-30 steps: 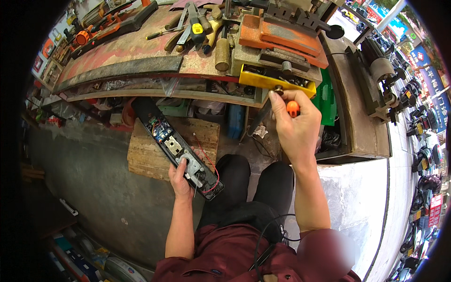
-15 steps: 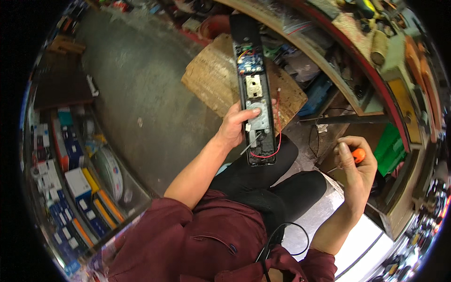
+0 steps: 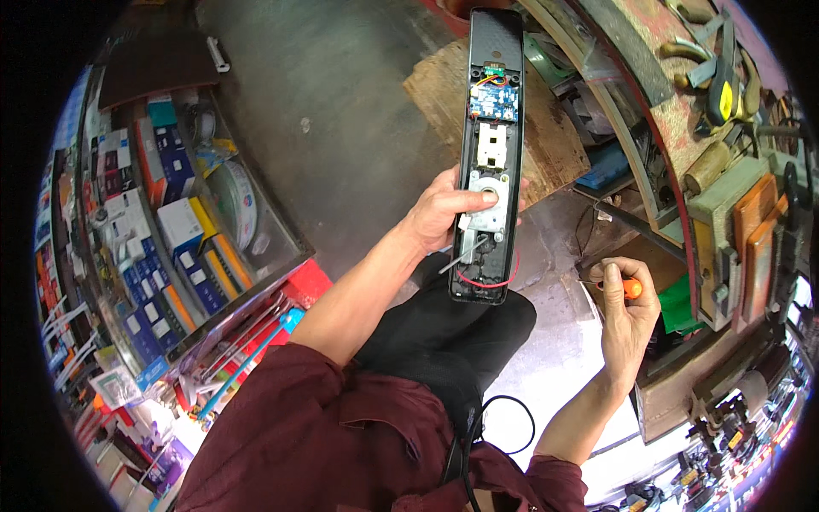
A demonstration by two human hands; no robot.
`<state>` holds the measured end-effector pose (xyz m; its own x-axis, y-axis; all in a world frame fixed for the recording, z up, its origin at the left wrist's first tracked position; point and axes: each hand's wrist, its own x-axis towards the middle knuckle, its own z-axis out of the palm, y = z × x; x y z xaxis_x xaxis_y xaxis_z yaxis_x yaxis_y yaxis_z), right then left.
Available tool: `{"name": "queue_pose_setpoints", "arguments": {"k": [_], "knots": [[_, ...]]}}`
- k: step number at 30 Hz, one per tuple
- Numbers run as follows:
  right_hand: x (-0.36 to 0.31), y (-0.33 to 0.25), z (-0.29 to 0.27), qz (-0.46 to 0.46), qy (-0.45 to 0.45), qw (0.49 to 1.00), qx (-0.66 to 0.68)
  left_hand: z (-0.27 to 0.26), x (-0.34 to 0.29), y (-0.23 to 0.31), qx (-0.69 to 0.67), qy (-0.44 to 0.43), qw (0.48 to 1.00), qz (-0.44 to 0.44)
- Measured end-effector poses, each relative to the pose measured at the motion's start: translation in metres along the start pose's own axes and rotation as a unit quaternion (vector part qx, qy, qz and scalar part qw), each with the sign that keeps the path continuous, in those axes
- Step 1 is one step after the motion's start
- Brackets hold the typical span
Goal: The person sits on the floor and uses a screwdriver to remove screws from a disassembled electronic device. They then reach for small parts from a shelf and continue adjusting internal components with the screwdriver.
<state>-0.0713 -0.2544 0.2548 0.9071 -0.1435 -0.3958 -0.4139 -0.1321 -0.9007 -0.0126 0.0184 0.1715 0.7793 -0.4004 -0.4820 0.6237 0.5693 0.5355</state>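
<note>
- Currently, at mid-frame, a long black housing [image 3: 513, 162] is clamped in the left hand [image 3: 437, 212], its thumb pressed on a grey metal mechanism [image 3: 487, 218]; the other fingers are mostly hidden.
- Below the thumb, a thin rod [image 3: 461, 258] is slanted across the housing's left edge.
- Upward along the housing, a pale plate [image 3: 492, 145] and a blue circuit board [image 3: 493, 102] are exposed and apparently seated; no cover is fitted.
- At its lower end, a red wire [image 3: 514, 274] is left looped, not tucked in.
- At right, an orange-handled tool [image 3: 632, 289] is held in the right hand's [image 3: 630, 314] curled fingers, not yet applied.
</note>
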Motion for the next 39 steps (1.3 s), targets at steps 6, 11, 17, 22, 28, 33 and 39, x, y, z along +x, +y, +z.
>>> {"name": "queue_pose_setpoints", "arguments": {"k": [6,11,17,22,28,33,39], "knots": [[-0.034,-0.076,0.005,-0.001,-0.011,1.0,0.0,0.046,-0.094,0.064,0.006,0.033,0.999,0.023],[-0.065,-0.156,0.012,-0.042,-0.028,0.998,-0.03,0.092,-0.164,0.126,-0.026,0.039,0.996,0.073],[-0.099,-0.253,0.032,-0.151,-0.021,0.984,-0.09,0.141,-0.251,0.201,-0.013,0.058,0.985,0.164],[-0.125,-0.335,0.054,-0.178,0.012,0.976,-0.126,0.156,-0.315,0.26,-0.087,0.032,0.969,0.228],[-0.147,-0.428,0.141,-0.228,-0.02,0.973,-0.011,0.12,-0.374,0.341,-0.127,0.022,0.95,0.284],[-0.142,-0.499,0.25,-0.244,-0.097,0.952,0.155,0.07,-0.41,0.435,-0.135,-0.029,0.934,0.33],[-0.108,-0.551,0.371,-0.2,-0.308,0.891,0.268,0.022,-0.441,0.521,-0.158,-0.028,0.911,0.379]]}}
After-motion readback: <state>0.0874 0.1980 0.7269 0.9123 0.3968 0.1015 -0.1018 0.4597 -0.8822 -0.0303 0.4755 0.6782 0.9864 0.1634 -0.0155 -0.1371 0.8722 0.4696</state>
